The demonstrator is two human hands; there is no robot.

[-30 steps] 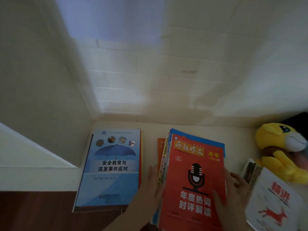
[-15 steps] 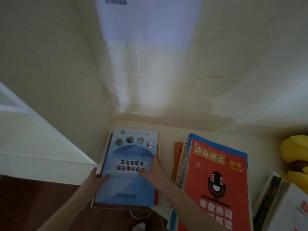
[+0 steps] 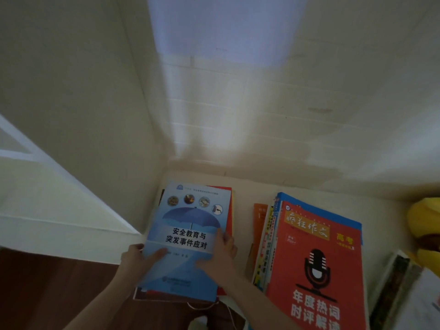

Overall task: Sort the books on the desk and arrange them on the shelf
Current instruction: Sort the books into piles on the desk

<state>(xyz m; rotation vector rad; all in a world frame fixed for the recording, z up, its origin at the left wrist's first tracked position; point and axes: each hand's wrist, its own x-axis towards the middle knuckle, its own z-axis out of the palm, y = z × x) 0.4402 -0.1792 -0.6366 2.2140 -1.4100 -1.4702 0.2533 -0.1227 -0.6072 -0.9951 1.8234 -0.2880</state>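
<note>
The left grip [image 3: 134, 260] pinches the near left edge of the blue umbrella book [image 3: 190, 234]: the thumb lies across the cover and the fingers are hidden under the edge. The right grip [image 3: 219, 256] holds the same book at its right edge, thumb flat on the cover and fingers curled at the side.

The book sits over a small stack in the back left corner of a pale cream tabletop [image 3: 247, 186]. A red-covered book [image 3: 229, 210] shows past its right edge, and another cover shows at the near end below it. A cream side panel [image 3: 107, 115] closes the corner on the left, and a wall [image 3: 309, 103] with a faint brick pattern closes it behind. A white sheet of paper [image 3: 226, 25] hangs high on that wall. Dark wood floor [image 3: 47, 294] shows at the lower left.

The blue umbrella book stretches away from both grips toward the wall, its left edge just beside the side panel. To its right a strip of bare tabletop separates it from a second stack. That stack has an orange book [image 3: 259, 225] on its left side and a red microphone book [image 3: 316, 258] on top. Farther right are a yellow plush toy [image 3: 423, 217] and more books [image 3: 400, 282], cut off by the frame. A white cable [image 3: 228, 310] hangs below the near edge.
</note>
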